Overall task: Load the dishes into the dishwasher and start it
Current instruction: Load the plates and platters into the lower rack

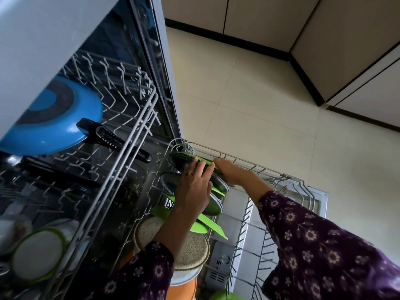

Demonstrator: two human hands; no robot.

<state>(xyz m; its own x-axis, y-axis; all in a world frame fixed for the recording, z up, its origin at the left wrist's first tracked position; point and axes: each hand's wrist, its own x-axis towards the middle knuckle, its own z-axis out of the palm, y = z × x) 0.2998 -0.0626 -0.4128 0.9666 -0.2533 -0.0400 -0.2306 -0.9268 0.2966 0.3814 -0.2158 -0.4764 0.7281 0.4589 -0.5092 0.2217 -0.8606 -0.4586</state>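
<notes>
The dishwasher stands open with both wire racks pulled out. In the lower rack [242, 163], several dark plates with green rims [216, 210] stand on edge in a row. My left hand [194, 187] lies over the plates with fingers spread on the farthest dark plate [179, 161]. My right hand [229, 169] holds the far edge of that same plate near the rack's rim. A speckled beige dish [192, 247] sits nearer in the lower rack. The upper rack [129, 135] holds a blue pan [54, 118] with a black handle [121, 141].
White lidded containers with green rims [39, 254] sit in the upper rack at lower left. The open dishwasher door [244, 245] lies under the lower rack. Beige tiled floor [259, 94] and cabinet fronts [346, 40] lie beyond. An orange item [184, 289] shows at the bottom edge.
</notes>
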